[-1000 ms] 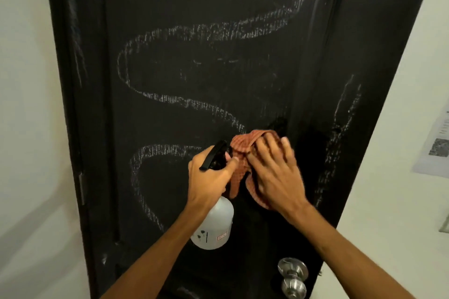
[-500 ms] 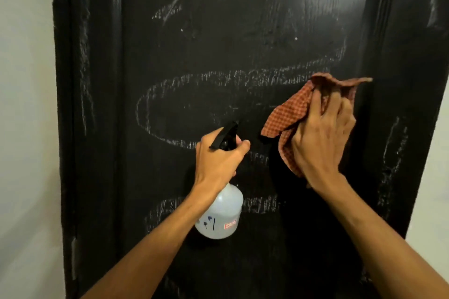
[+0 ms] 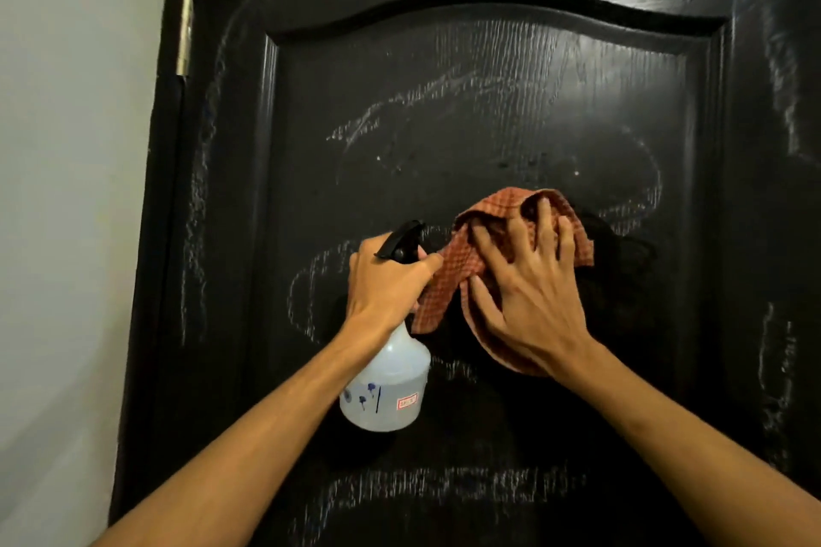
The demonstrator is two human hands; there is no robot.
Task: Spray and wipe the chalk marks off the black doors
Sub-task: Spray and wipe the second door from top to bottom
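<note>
Starting by the hinge [image 3: 186, 31] at ten o'clock, a long chalk streak [image 3: 195, 213] runs down the left stile of the black door [image 3: 444, 102]. You could easily miss it if you work only the centre panel. Your left hand [image 3: 386, 280] is wrapped around the neck of the spray bottle [image 3: 386, 386], and the bottle's black head sits just beside the cloth [image 3: 462, 266]. A squeeze from there would likely wet the cloth's near edge rather than the chalk loop [image 3: 302, 293] at nine o'clock from that hand. The cloth is bunched, not flat, under your right hand [image 3: 528, 302], whose spread fingers press it against the door at mid-panel. A loose corner hangs at the cloth's seven o'clock, so a fast stroke could let it slip out, or drag wet chalk into the grain. Faint arcs above, a broad chalk band [image 3: 444, 486] at six o'clock and more streaks on the right stile [image 3: 777, 369] at three o'clock are unwiped, so I judge the job well short of done.
</note>
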